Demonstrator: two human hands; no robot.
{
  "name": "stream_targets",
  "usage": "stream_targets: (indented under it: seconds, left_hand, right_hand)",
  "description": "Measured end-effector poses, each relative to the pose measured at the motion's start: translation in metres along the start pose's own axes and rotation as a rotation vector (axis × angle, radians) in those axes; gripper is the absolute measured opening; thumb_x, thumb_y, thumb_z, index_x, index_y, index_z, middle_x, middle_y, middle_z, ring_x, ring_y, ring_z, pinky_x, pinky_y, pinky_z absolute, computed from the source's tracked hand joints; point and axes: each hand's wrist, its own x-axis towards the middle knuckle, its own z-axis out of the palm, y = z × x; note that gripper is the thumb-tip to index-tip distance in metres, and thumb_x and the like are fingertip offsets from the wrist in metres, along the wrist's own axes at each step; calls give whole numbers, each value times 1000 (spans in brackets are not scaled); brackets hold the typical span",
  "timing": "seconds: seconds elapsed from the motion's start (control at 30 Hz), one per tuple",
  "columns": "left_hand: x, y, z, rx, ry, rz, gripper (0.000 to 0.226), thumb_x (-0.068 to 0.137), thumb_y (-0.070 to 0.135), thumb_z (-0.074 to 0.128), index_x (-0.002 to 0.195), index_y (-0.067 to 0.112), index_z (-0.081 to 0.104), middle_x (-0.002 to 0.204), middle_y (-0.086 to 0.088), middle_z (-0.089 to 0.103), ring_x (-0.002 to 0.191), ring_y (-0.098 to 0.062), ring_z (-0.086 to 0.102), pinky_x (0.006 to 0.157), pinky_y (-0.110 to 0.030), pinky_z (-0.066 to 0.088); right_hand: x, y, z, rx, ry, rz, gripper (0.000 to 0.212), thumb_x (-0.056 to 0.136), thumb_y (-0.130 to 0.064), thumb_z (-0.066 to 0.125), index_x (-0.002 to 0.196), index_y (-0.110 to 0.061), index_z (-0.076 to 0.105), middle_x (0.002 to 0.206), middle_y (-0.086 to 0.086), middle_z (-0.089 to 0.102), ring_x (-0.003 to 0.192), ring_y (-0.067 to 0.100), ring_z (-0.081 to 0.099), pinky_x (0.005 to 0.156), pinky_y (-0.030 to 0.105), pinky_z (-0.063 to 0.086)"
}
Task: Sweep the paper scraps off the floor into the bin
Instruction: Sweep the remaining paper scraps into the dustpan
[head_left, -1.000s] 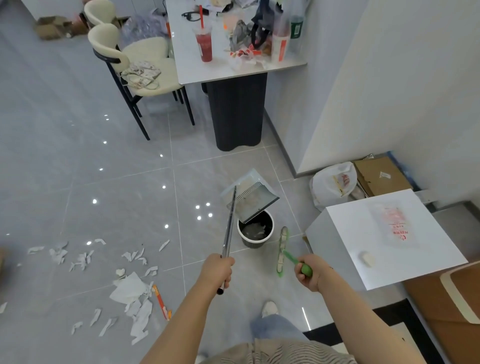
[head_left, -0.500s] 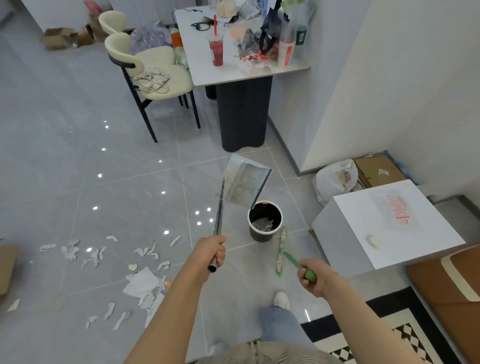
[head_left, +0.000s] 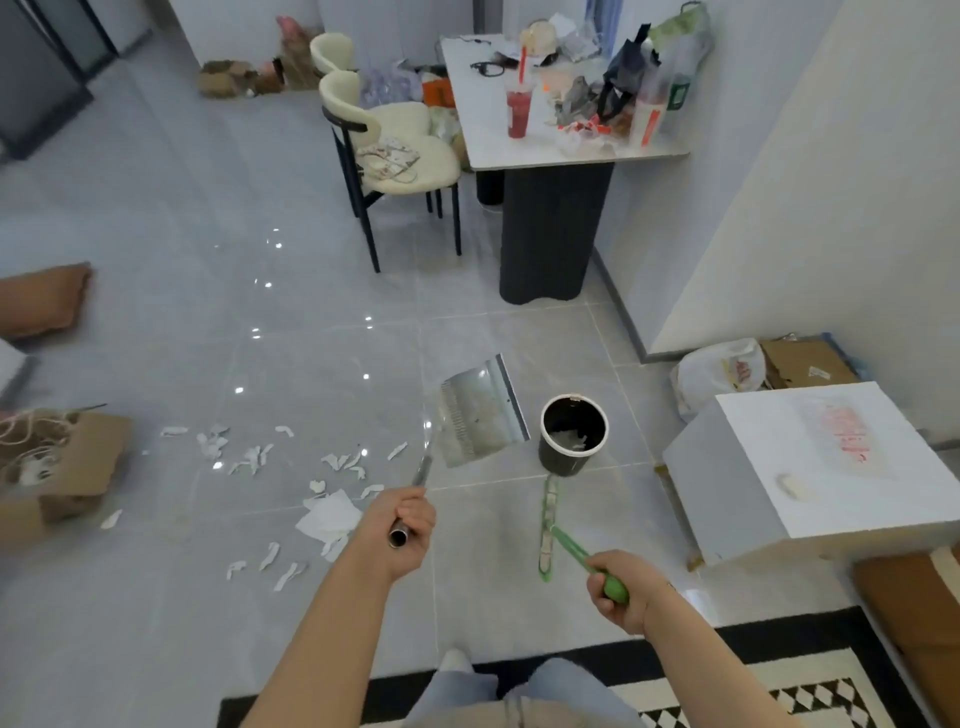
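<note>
Grey tile floor (head_left: 156, 260), scraps (head_left: 291, 467) mostly left
Your left hand (head_left: 402, 525) grips dustpan (head_left: 475, 410), right (head_left: 621, 592) fists brush (head_left: 550, 525); some paper in bin (head_left: 574, 434)

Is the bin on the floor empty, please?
Not empty: the bin stands upright and open, with pale scraps lying at its dark bottom.

Clutter I can see around the room's edges.
A white counter (head_left: 519, 156) on a dark pedestal carries a red drink cup (head_left: 518, 111), glasses (head_left: 487, 67) and bags. 2 cream chairs (head_left: 400, 150) stand beside it on my left. A white box (head_left: 810, 467) sits at right, near a plastic bag (head_left: 719, 371) and flattened cardboard (head_left: 805, 361). A black-and-white rug (head_left: 779, 686) lies at the bottom edge.
</note>
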Motion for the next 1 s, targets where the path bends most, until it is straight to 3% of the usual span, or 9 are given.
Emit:
stream_targets:
  seconds: [0.1, 0.23, 0.4, 0.47, 0.57, 0.73, 0.87, 0.93, 1.0]
  left_hand:
    - [-18, -9, -33, -241, -61, 1, 17, 94, 8, 39, 79, 10, 46, 37, 2, 33, 22, -6, 36, 25, -12, 33]
    - [-54, -29, -69, -384, -116, 11, 12, 66, -17, 57, 56, -11, 55, 39, 3, 31, 22, -9, 36, 27, -11, 35]
    - [-87, -38, -124, -627, -93, -1, 27, 85, 2, 46, 61, -11, 48, 37, -6, 39, 21, -15, 39, 25, -15, 37]
    - [-102, -36, -143, -648, -144, -7, 15, 75, -15, 56, 64, -10, 48, 37, -9, 40, 22, -18, 40, 25, -15, 37]
    - [-115, -27, -173, -662, -179, 22, 32, 58, -33, 61, 64, -5, 47, 37, -7, 40, 22, -14, 39, 25, -16, 36]
    - [-120, 12, -202, -711, -112, 96, 21, 71, -7, 57, 64, 6, 42, 38, -1, 36, 28, 2, 25, 25, -11, 33]
    - [-118, 73, -240, -724, -89, 93, 5, 81, 7, 47, 79, 11, 45, 37, -1, 35, 20, -10, 34, 24, -12, 31]
    - [-119, 117, -271, -732, -87, 61, 11, 80, 3, 47, 87, 11, 47, 38, -2, 35, 20, -12, 35, 24, -14, 32]
    - [-120, 158, -299, -703, -76, 33, 13, 80, -1, 50, 81, 11, 45, 37, -2, 35, 19, -11, 35, 23, -15, 32]
  right_hand:
    - [0, 17, 7, -88, -47, 3, 12, 96, -6, 43, 84, -8, 45, 35, 2, 44, 22, 7, 42, 27, 10, 28]
    - [3, 41, 12, -176, -103, 7, 10, 95, -5, 43, 86, -9, 45, 36, 1, 45, 23, 6, 43, 28, 11, 29]
    - [-2, 83, 29, -292, -147, 44, 10, 93, -4, 47, 84, -7, 50, 39, 1, 46, 24, 5, 42, 28, 12, 29]
    - [-6, 95, 41, -373, -160, 48, 8, 92, -3, 49, 85, -7, 51, 45, 2, 46, 25, 6, 41, 28, 13, 30]
    - [-9, 105, 64, -461, -182, 41, 6, 90, -3, 51, 85, -7, 52, 47, 2, 47, 26, 6, 43, 30, 13, 31]
    - [-1, 118, 115, -510, -236, 109, 3, 90, -5, 52, 92, -8, 52, 44, 2, 46, 27, 7, 42, 29, 13, 27]
    - [12, 135, 178, -522, -260, 174, 14, 90, -6, 52, 103, -9, 51, 43, 0, 45, 29, 6, 43, 29, 12, 27]
    - [16, 152, 227, -543, -252, 184, 18, 90, -6, 51, 107, -11, 51, 44, -1, 46, 30, 5, 43, 29, 12, 28]
    - [14, 169, 273, -563, -259, 211, 18, 90, -6, 51, 107, -13, 51, 45, -1, 46, 30, 4, 44, 29, 12, 28]
